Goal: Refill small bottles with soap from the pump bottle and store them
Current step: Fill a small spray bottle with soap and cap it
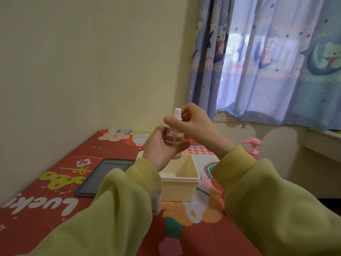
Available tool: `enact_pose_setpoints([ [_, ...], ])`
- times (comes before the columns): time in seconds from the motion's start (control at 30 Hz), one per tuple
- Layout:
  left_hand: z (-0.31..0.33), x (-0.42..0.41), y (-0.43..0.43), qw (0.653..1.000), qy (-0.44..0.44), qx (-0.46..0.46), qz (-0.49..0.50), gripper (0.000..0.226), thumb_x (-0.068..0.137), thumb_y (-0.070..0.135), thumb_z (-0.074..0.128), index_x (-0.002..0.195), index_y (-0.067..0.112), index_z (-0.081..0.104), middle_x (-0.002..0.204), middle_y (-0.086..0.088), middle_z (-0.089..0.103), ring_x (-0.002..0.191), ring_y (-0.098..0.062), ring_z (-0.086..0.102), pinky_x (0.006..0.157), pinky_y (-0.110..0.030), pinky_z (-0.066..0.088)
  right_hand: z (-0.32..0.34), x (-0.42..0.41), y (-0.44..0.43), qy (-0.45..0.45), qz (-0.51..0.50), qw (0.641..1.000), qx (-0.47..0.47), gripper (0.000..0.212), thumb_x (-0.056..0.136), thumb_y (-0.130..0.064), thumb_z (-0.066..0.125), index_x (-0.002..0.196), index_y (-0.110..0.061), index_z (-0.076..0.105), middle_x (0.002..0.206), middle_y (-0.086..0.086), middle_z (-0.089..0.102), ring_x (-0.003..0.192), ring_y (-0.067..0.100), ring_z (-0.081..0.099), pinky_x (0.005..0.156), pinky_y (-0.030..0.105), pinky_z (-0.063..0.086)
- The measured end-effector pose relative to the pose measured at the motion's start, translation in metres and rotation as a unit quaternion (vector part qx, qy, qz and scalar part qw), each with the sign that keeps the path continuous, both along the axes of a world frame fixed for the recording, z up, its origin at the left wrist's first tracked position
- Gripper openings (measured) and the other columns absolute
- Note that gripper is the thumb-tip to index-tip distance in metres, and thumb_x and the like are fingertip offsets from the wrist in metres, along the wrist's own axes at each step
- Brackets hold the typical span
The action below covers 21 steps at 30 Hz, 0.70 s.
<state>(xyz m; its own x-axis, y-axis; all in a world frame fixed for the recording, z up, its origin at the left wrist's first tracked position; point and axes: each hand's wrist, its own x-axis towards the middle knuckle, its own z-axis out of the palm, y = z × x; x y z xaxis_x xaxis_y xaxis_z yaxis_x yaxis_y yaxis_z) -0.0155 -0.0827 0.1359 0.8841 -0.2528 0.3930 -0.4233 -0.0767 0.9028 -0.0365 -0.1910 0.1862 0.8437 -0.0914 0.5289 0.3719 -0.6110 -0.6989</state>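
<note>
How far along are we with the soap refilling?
Looks done: the small bottle holds pinkish liquid. In hand: the left hand grips it while the right hand pinches its white cap. Left: no bottle shows in the cream box; a second bottle stands half hidden by the left sleeve.

On the mat, the tray lies left of the box, the pump bottle behind to its right.

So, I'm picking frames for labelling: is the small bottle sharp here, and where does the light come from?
Head view: daylight glows through the curtain at upper right; the small bottle, gripped by the left hand and pinched at its top by the right hand, looks soft, its clear walls faint.
</note>
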Motion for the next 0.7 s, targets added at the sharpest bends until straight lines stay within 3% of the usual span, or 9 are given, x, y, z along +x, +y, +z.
enact_pose_setpoints([
  [0.07, -0.0004, 0.002, 0.0002, 1.0, 0.004, -0.001, 0.003, 0.035, 0.069, 0.017, 0.078, 0.086, 0.022, 0.048, 0.096, -0.005, 0.068, 0.092, -0.022, 0.066, 0.08, -0.046, 0.056, 0.0012, -0.0039, -0.001, 0.026, 0.036, 0.999, 0.017, 0.04, 0.083, -0.039, 0.065, 0.115, -0.019, 0.052, 0.087, -0.011, 0.057, 0.076, 0.001, 0.057, 0.064, 0.012, 0.045],
  [0.13, 0.0011, 0.0024, 0.0003, 1.0, 0.002, -0.005, 0.006, 0.035, 0.069, 0.019, 0.079, 0.086, 0.022, 0.049, 0.098, -0.006, 0.068, 0.093, -0.023, 0.066, 0.081, -0.049, 0.055, 0.0027, -0.0061, -0.0009, 0.011, 0.059, 0.998, 0.037, 0.039, 0.089, -0.025, 0.059, 0.126, -0.017, 0.049, 0.095, -0.012, 0.06, 0.082, -0.001, 0.06, 0.065, 0.008, 0.051],
  [0.23, 0.0038, 0.0013, -0.0004, 1.0, -0.004, -0.006, 0.005, 0.038, 0.07, 0.021, 0.078, 0.095, 0.017, 0.05, 0.096, -0.003, 0.066, 0.092, -0.021, 0.065, 0.08, -0.046, 0.056, 0.0033, -0.0063, 0.0012, -0.031, 0.059, 0.997, 0.042, 0.029, 0.089, -0.013, 0.058, 0.117, -0.016, 0.055, 0.093, -0.004, 0.067, 0.081, 0.004, 0.065, 0.072, 0.013, 0.054],
  [0.33, 0.0054, -0.0023, -0.0005, 1.0, -0.006, -0.004, 0.004, 0.042, 0.071, 0.021, 0.077, 0.101, 0.017, 0.049, 0.095, 0.0, 0.064, 0.089, -0.016, 0.064, 0.076, -0.037, 0.057, 0.0022, -0.0037, 0.0026, -0.043, 0.021, 0.999, 0.017, 0.022, 0.081, -0.023, 0.07, 0.095, -0.019, 0.054, 0.077, -0.004, 0.062, 0.069, 0.009, 0.061, 0.068, 0.024, 0.053],
  [0.4, 0.0044, -0.0029, -0.0004, 1.0, -0.001, 0.003, 0.004, 0.043, 0.071, 0.022, 0.077, 0.103, 0.017, 0.049, 0.1, -0.002, 0.066, 0.093, -0.017, 0.064, 0.078, -0.038, 0.057, 0.0018, -0.0036, 0.003, -0.037, 0.001, 0.999, 0.005, 0.027, 0.078, -0.033, 0.072, 0.086, -0.021, 0.05, 0.071, -0.008, 0.056, 0.063, 0.007, 0.054, 0.062, 0.022, 0.048],
  [0.5, 0.0034, -0.0027, 0.0, 1.0, 0.007, 0.002, 0.003, 0.036, 0.07, 0.019, 0.078, 0.09, 0.022, 0.049, 0.099, -0.005, 0.067, 0.095, -0.022, 0.065, 0.081, -0.046, 0.056, 0.0018, -0.0065, 0.001, 0.016, 0.041, 0.999, 0.015, 0.034, 0.085, -0.039, 0.063, 0.111, -0.02, 0.052, 0.087, -0.012, 0.058, 0.077, 0.002, 0.058, 0.067, 0.013, 0.045],
  [0.57, 0.0034, -0.0028, 0.0004, 1.0, 0.002, 0.005, 0.008, 0.036, 0.07, 0.019, 0.078, 0.09, 0.022, 0.048, 0.1, -0.005, 0.067, 0.094, -0.022, 0.065, 0.084, -0.049, 0.054, 0.0018, -0.0083, -0.0013, 0.023, 0.07, 0.997, 0.027, 0.04, 0.09, -0.028, 0.058, 0.128, -0.019, 0.049, 0.104, -0.009, 0.061, 0.092, 0.002, 0.06, 0.073, 0.01, 0.047],
  [0.7, 0.0048, -0.005, -0.0002, 1.0, -0.014, 0.01, 0.014, 0.042, 0.071, 0.023, 0.077, 0.102, 0.015, 0.049, 0.099, -0.003, 0.065, 0.094, -0.021, 0.064, 0.083, -0.047, 0.055, 0.0004, -0.01, -0.0016, -0.018, 0.084, 0.995, 0.049, 0.031, 0.09, -0.01, 0.055, 0.121, -0.016, 0.055, 0.099, 0.002, 0.068, 0.088, 0.007, 0.065, 0.079, 0.017, 0.054],
])
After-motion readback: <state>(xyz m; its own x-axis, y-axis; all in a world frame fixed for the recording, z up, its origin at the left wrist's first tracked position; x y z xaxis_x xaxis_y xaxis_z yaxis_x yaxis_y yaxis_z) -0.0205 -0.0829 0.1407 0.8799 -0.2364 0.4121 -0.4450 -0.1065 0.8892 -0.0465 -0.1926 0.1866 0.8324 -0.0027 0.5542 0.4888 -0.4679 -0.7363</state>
